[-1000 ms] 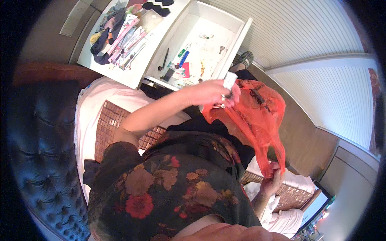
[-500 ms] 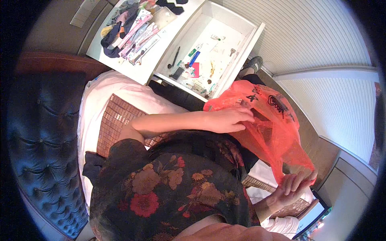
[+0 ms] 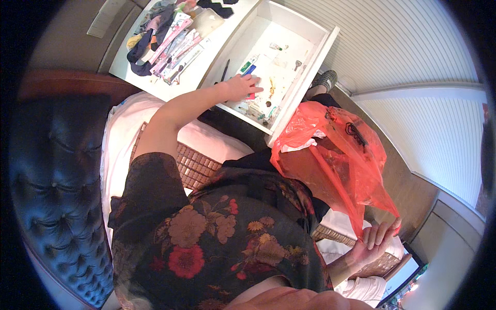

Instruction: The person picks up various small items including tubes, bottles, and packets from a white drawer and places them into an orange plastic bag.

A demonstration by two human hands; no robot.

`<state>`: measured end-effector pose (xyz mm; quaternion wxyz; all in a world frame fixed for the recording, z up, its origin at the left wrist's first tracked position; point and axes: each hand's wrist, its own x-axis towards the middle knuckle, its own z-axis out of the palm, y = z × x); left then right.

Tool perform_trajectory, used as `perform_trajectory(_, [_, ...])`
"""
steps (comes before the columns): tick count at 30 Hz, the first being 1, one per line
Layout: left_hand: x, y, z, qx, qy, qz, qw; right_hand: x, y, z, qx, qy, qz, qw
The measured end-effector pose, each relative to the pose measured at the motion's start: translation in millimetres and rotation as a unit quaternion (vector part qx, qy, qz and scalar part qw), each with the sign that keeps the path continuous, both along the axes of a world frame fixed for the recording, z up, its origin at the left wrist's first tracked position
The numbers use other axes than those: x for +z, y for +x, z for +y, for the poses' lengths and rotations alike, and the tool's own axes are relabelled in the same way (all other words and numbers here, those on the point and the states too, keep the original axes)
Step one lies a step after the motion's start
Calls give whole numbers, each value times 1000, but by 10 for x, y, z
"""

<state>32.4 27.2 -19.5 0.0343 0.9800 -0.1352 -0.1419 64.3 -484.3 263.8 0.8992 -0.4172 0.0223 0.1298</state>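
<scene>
My left hand (image 3: pixel 241 88) is down in the open white drawer (image 3: pixel 334 42), its fingers apart over a small pink-red card (image 3: pixel 251 96) that they partly cover. Just beyond the fingertips lies a blue stick-like object (image 3: pixel 250 70). A green-and-white small item (image 3: pixel 245 66) is beside it. At the lower right, my right hand (image 3: pixel 376 238) is closed on the edge of a red plastic bag (image 3: pixel 343 170). The bag hangs with its mouth spread, and some white printed paper or plastic (image 3: pixel 302 145) shows in it.
Inside the drawer are a key (image 3: pixel 297 65), a black pen-like stick (image 3: pixel 226 70) and several small scraps. The white cabinet top (image 3: pixel 201 72) carries dark cloths and pink-and-white packages (image 3: pixel 173 49). A woven brown mat (image 3: pixel 199 165) lies on the bed beside me.
My left hand has moved from the red bag's opening up and left into the drawer. The bag's mouth now shows white material. My right hand keeps its hold almost unmoved.
</scene>
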Motion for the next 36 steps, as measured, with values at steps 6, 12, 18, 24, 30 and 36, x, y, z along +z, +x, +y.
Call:
perform_trajectory(6, [-120,26,62,30,-51,58,997,-4,-68,58,-15,9,20,1000])
perform_trajectory(12, [116,22,15,85,-47,100,990,-26,-82,-1,0,5,10,1000])
perform_trajectory(18, [20,120,228,191,-130,99,968,-61,-44,-32,49,18,-18,998])
perform_trajectory(24, [502,200,130,398,-703,186,559,9,-96,72,-19,6,18,1000])
perform_trajectory(30, [1240,229,-600,259,-863,155,405,83,-34,223,70,21,-20,997])
perform_trajectory(36, [1976,195,-1925,58,-560,-116,818,237,-3,312,97,11,-48,994])
